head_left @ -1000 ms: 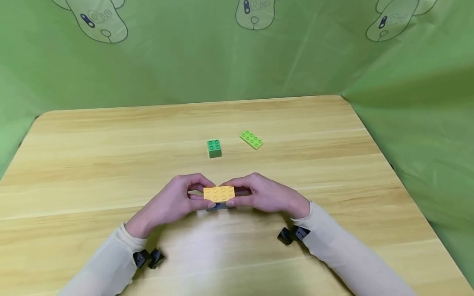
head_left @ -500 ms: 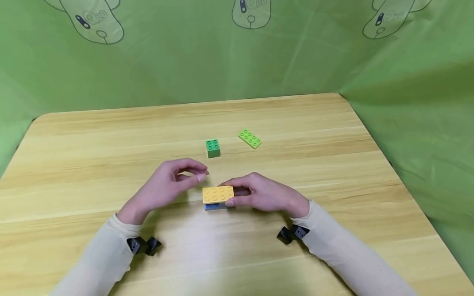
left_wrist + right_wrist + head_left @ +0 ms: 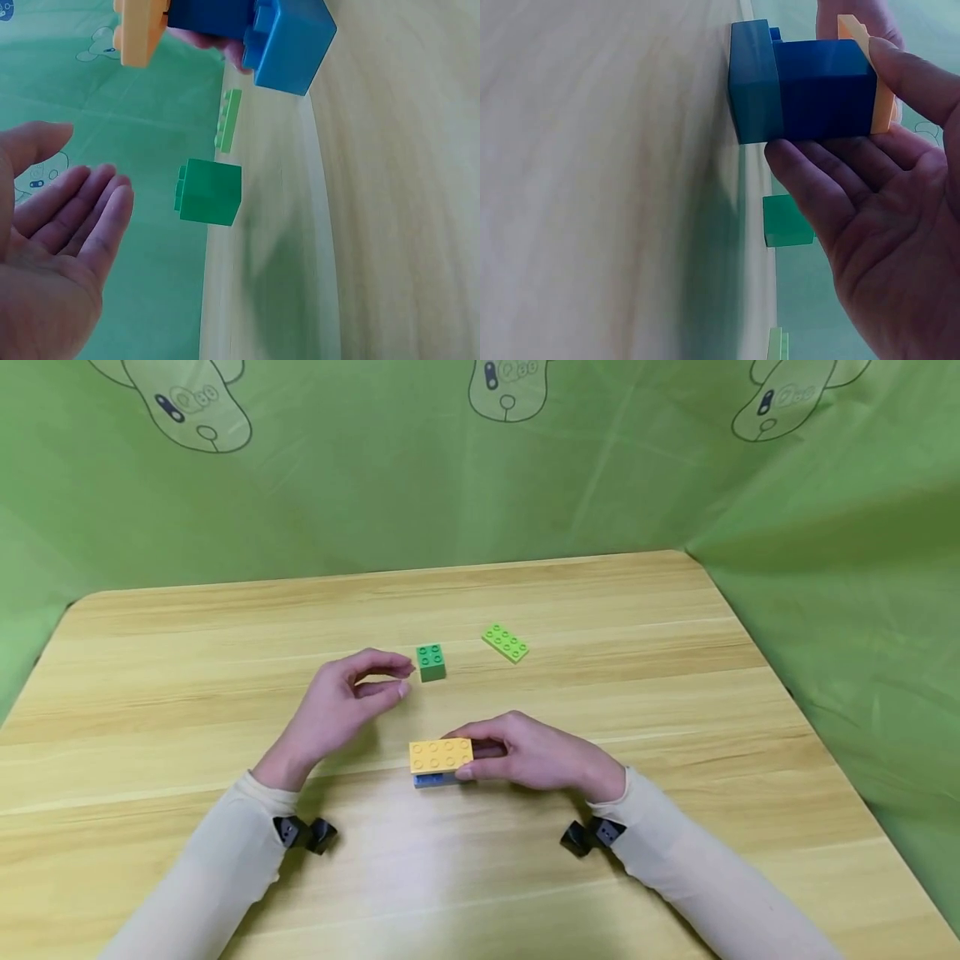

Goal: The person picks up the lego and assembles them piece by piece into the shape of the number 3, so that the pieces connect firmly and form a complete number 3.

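My right hand (image 3: 540, 756) grips a small stack of toy building bricks from its right end. On top lies a yellow-orange eight-stud plate (image 3: 441, 756), with my thumb at its near edge and fingers along the back. Beneath it the right wrist view shows a dark blue brick (image 3: 826, 86), then a lighter blue brick (image 3: 754, 82) at the bottom by the table. Relaxed fingers and nothing in its grasp mark my left hand (image 3: 333, 706). Its fingertips are just left of a green four-stud brick (image 3: 431, 663), which stands upright, studs up.
Behind and right of the green brick lies a flat lime-green eight-stud plate (image 3: 506, 643). The wooden table (image 3: 225, 643) ends at a green curtain (image 3: 375, 485) along the back and sides. Small black cameras (image 3: 306, 835) sit at both wrists.
My left hand has let go of the stack and moved away over the table to beside the green brick. The right hand keeps its grip on the stack in the same place.
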A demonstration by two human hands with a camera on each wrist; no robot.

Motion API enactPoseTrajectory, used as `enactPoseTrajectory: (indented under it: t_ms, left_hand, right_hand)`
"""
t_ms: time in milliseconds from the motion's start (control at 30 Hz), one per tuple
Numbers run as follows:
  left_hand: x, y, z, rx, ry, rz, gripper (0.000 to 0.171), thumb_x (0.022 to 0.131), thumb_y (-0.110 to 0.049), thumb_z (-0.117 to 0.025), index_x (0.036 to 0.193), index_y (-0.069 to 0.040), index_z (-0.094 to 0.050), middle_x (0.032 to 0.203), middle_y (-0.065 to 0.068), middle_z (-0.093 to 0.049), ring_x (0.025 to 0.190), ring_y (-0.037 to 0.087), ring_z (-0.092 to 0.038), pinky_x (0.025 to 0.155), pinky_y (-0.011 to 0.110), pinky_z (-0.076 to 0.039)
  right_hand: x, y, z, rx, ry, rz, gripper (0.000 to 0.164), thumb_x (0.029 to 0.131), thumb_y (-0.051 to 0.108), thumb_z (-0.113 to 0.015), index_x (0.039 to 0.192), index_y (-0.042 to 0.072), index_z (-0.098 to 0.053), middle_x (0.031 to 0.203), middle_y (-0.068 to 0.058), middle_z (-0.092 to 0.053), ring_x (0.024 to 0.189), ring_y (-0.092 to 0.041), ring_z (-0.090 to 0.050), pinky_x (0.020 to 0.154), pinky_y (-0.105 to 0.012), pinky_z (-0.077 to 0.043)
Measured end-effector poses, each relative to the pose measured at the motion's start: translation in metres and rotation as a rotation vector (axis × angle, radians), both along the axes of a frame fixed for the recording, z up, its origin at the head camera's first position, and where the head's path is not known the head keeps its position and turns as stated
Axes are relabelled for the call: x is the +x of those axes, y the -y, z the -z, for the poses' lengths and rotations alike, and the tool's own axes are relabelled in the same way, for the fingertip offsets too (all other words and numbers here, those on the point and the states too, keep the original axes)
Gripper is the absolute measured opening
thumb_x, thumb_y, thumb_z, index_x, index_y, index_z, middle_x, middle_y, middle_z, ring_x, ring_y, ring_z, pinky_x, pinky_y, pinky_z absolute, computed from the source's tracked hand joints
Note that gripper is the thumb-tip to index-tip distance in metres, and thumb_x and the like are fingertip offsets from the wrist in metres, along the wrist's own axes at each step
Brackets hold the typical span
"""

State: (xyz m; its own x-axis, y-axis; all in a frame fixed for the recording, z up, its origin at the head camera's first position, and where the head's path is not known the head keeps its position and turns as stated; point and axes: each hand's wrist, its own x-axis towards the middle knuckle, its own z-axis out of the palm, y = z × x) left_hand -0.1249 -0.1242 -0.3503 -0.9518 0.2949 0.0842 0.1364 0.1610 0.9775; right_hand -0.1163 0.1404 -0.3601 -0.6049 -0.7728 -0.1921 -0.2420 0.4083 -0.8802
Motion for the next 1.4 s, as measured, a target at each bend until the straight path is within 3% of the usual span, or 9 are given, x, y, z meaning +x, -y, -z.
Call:
enactPoseTrajectory:
  t_ms: [200, 400, 567, 733, 1000, 1400]
  left_hand:
    - [-0.007, -0.003, 0.003, -0.012, -0.098, -0.058, 0.033, 0.09, -0.007, -0.072, 0.122, -0.001, -0.064, 0.121, 0.01, -0.063, 0.116, 0.03, -0.057, 0.098, 0.035, -0.05]
    - [-0.017, -0.007, 0.007, -0.042, -0.123, -0.067, 0.034, 0.09, -0.007, -0.072, 0.122, -0.001, -0.062, 0.122, 0.008, -0.061, 0.116, 0.021, -0.057, 0.099, 0.036, -0.049]
    - [-0.025, -0.008, 0.01, -0.075, -0.093, -0.072, 0.032, 0.09, -0.007, -0.072, 0.12, -0.002, -0.062, 0.121, 0.008, -0.061, 0.117, 0.026, -0.057, 0.099, 0.034, -0.048]
    - [-0.032, -0.008, 0.012, -0.119, -0.06, -0.048, 0.042, 0.091, -0.011, -0.072, 0.128, 0.001, -0.057, 0.127, 0.011, -0.058, 0.121, 0.028, -0.053, 0.102, 0.033, -0.046]
    - [-0.048, -0.015, 0.012, -0.254, 0.022, -0.018, 0.052, 0.09, -0.014, -0.073, 0.135, 0.002, -0.051, 0.132, 0.015, -0.054, 0.122, 0.027, -0.052, 0.105, 0.033, -0.043]
    - [-0.056, -0.019, 0.013, -0.278, 0.068, -0.004, 0.054, 0.088, -0.017, -0.076, 0.133, -0.001, -0.052, 0.131, 0.012, -0.055, 0.122, 0.029, -0.052, 0.104, 0.036, -0.044]
  right_hand:
    - [0.0, 0.001, 0.0, -0.003, 0.0, -0.004, 0.039, 0.094, 0.027, -0.069, 0.132, 0.018, -0.062, 0.112, 0.011, -0.066, 0.098, -0.009, -0.06, 0.087, -0.031, -0.053]
    - [0.0, 0.0, -0.001, 0.004, -0.013, -0.006, 0.039, 0.094, 0.029, -0.069, 0.131, 0.019, -0.062, 0.111, 0.012, -0.067, 0.096, -0.009, -0.06, 0.086, -0.031, -0.053]
    - [0.001, 0.0, 0.0, 0.006, -0.006, -0.002, 0.039, 0.094, 0.03, -0.069, 0.131, 0.02, -0.062, 0.111, 0.012, -0.067, 0.096, -0.009, -0.06, 0.087, -0.031, -0.053]
    - [0.001, -0.001, 0.0, 0.003, -0.008, -0.005, 0.039, 0.094, 0.03, -0.069, 0.131, 0.02, -0.062, 0.111, 0.012, -0.067, 0.095, -0.01, -0.06, 0.086, -0.032, -0.053]
    - [0.0, 0.0, 0.0, -0.022, 0.0, -0.011, 0.038, 0.094, 0.027, -0.069, 0.131, 0.018, -0.063, 0.112, 0.011, -0.067, 0.097, -0.009, -0.061, 0.088, -0.031, -0.053]
    - [0.001, 0.0, 0.0, -0.022, 0.032, -0.001, 0.039, 0.094, 0.025, -0.069, 0.131, 0.016, -0.062, 0.115, 0.011, -0.067, 0.104, -0.008, -0.062, 0.092, -0.029, -0.052]
